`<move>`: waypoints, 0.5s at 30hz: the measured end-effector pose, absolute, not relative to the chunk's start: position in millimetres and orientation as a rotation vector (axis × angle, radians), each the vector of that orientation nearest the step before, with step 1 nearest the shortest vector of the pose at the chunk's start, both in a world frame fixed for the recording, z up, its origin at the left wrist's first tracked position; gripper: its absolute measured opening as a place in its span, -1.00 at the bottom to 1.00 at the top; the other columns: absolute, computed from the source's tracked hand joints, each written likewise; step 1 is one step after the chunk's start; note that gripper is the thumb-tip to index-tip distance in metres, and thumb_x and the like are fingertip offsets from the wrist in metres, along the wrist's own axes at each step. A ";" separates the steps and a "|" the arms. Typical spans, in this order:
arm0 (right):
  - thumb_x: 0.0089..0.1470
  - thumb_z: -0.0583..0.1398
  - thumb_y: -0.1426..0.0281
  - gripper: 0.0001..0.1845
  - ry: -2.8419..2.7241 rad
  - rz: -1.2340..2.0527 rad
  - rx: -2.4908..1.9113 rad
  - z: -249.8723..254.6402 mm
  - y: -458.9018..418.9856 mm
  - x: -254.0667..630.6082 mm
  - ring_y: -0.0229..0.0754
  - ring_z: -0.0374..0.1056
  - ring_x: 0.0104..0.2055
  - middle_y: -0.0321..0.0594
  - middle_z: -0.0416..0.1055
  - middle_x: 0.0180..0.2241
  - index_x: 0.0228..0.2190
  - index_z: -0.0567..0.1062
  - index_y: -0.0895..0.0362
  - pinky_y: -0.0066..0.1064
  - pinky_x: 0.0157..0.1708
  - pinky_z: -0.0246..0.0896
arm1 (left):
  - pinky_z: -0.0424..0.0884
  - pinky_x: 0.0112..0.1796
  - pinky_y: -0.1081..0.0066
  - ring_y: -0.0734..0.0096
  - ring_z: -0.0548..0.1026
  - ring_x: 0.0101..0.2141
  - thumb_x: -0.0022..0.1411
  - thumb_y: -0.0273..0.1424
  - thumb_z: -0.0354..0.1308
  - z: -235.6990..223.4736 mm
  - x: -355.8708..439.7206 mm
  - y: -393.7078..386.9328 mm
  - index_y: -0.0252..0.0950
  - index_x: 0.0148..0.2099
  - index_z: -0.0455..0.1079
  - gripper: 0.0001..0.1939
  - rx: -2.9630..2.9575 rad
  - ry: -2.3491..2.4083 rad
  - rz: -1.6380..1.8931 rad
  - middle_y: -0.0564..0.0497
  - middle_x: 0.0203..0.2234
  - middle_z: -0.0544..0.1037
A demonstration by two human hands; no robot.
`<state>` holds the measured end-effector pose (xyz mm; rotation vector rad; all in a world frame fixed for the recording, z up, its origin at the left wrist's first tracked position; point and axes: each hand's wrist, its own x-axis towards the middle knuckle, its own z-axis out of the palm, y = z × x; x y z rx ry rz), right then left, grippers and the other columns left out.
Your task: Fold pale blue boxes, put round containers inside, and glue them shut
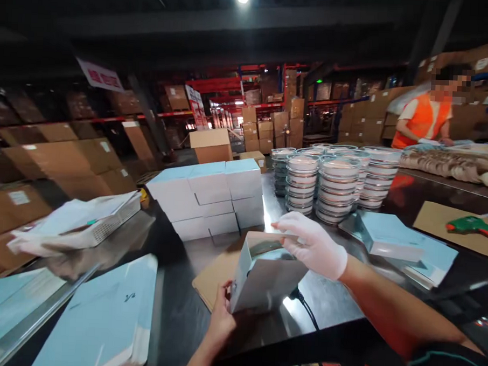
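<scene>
A small light-blue carton (264, 275) stands open on a brown cardboard sheet (213, 276) in front of me. My left hand (222, 314), bare, grips its lower left corner. My right hand (312, 242), in a white glove, pinches the carton's top flap at the rim. Behind it stands a block of closed white and blue boxes (211, 200). Further right are stacks of round clear-lidded containers (333, 179).
Flat blue carton blanks lie at lower left (100, 319) and right (399, 243). A green and red glue gun (472, 225) rests on cardboard at far right. A black cable (305, 307) runs under my forearm. A person in an orange vest (427, 115) works at the back right.
</scene>
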<state>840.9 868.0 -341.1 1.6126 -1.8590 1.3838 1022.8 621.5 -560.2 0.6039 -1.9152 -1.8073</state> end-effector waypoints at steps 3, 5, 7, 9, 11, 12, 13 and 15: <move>0.38 0.26 0.03 -0.36 -1.933 1.605 1.416 -375.1 877.1 841.9 0.08 0.49 0.27 0.06 0.45 0.30 0.35 0.41 0.00 -0.02 0.30 0.41 | 0.57 0.07 -0.03 -0.16 0.62 0.02 -0.20 -0.26 0.58 -568.0 1028.7 619.2 -0.24 0.16 0.36 -0.15 0.632 -2.092 -1.674 -0.23 0.02 0.62; 0.27 0.31 -0.13 -0.03 -2.008 1.705 1.344 -410.5 877.7 847.0 0.21 0.43 0.34 0.15 0.33 0.40 0.50 0.20 0.00 0.09 0.32 0.39 | 0.56 0.08 -0.07 -0.22 0.59 0.07 -0.13 -0.28 0.56 -566.7 1034.8 613.0 -0.27 0.22 0.37 -0.14 0.615 -2.205 -1.582 -0.27 0.07 0.60; 0.24 0.31 -0.17 0.05 -2.090 1.742 1.349 -448.9 868.3 858.5 0.24 0.38 0.39 0.15 0.32 0.41 0.54 0.14 -0.02 0.12 0.34 0.37 | 0.57 0.10 -0.07 -0.25 0.54 0.17 -0.05 -0.22 0.55 -560.6 1040.0 608.6 -0.26 0.35 0.31 -0.06 0.543 -2.201 -1.553 -0.33 0.19 0.53; 0.30 0.26 -0.13 -0.08 -2.065 1.799 1.374 -479.4 851.4 873.7 0.22 0.30 0.46 0.10 0.32 0.42 0.51 0.23 -0.05 0.12 0.42 0.27 | 0.51 0.19 -0.07 -0.25 0.43 0.31 0.08 -0.05 0.50 -550.4 1042.5 607.5 -0.22 0.40 0.29 -0.07 0.475 -2.110 -1.460 -0.33 0.29 0.45; 0.31 0.24 -0.11 -0.19 -2.017 1.924 1.388 -494.3 831.7 887.3 0.22 0.26 0.48 0.07 0.34 0.41 0.43 0.38 -0.03 0.10 0.45 0.22 | 0.36 0.33 -0.13 -0.27 0.34 0.38 0.12 0.15 0.43 -537.7 1041.0 608.7 -0.21 0.27 0.46 -0.19 0.394 -2.074 -1.329 -0.28 0.21 0.52; 0.31 0.24 -0.11 -0.23 -2.014 2.018 1.372 -496.1 821.9 891.9 0.23 0.29 0.46 0.07 0.39 0.37 0.38 0.45 -0.01 0.09 0.42 0.27 | 0.29 0.37 -0.15 -0.30 0.35 0.37 0.11 0.24 0.40 -531.3 1038.9 610.0 -0.22 0.12 0.56 -0.24 0.356 -2.079 -1.279 -0.26 0.10 0.58; 0.31 0.23 -0.12 -0.28 -2.032 2.120 1.321 -495.2 812.3 894.8 0.23 0.38 0.39 0.07 0.46 0.31 0.31 0.51 0.01 0.06 0.35 0.37 | 0.26 0.39 -0.16 -0.32 0.39 0.33 0.08 0.30 0.38 -525.3 1036.1 611.6 -0.22 -0.02 0.60 -0.27 0.335 -2.083 -1.247 -0.25 0.00 0.62; 0.32 0.20 -0.08 -0.38 -2.095 2.270 1.126 -489.6 795.0 896.0 0.17 0.56 0.18 0.03 0.60 0.12 0.19 0.58 0.03 -0.04 0.14 0.55 | 0.35 0.33 -0.14 -0.30 0.48 0.23 0.07 0.38 0.32 -516.6 1030.5 615.3 -0.23 -0.08 0.60 -0.22 0.354 -2.006 -1.231 -0.24 -0.05 0.62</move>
